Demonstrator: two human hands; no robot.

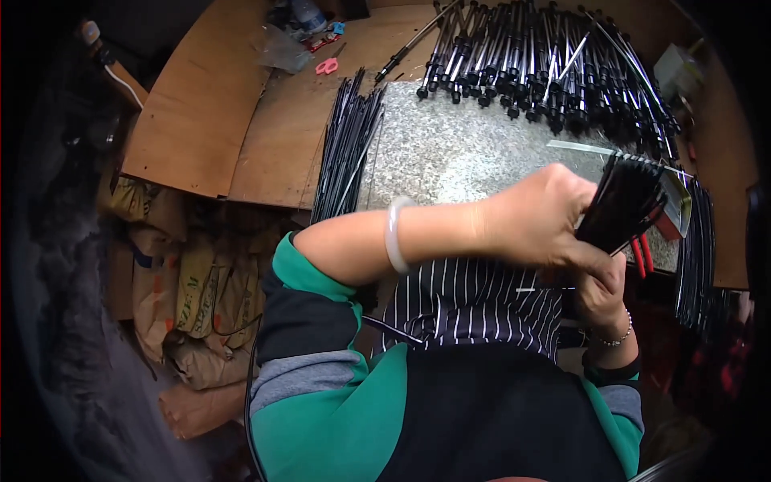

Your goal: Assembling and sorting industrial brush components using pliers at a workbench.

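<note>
Stone-topped bench (438, 153), bundle (630, 197) between our hands

Wood surrounds the grey slab, and paper sacks (193, 305) sit below on the left. Across the far side we have a heap of silvery rods (514, 52) with black ends. Loose black rods (345, 145) lie along the slab's left edge, with pink scissors (327, 66) beyond them; more black sticks (695, 257) lie at the right.

Our bundle of thin black lengths is at the near right, just above the slab's edge, slanting away toward the far right. Our left hand (538, 213) reaches across from the left, its fingers curled closed about the bundle's near end, as far as the blur lets us judge. Our right hand (602, 297) is just nearer, thumb raised and meeting the left fingers. Its fingers are bent, but how tightly they close, and on what, we cannot tell. Something thin and pale-tipped (526, 289) shows left of it, over the striped apron (482, 297).

We judge the step in hand to be working at the bundle's near end, either gathering or sorting it. Our next move calls for a steady left grip, so the lengths don't splay, and careful right fingers, clear of the red handles (642, 257) close by.
</note>
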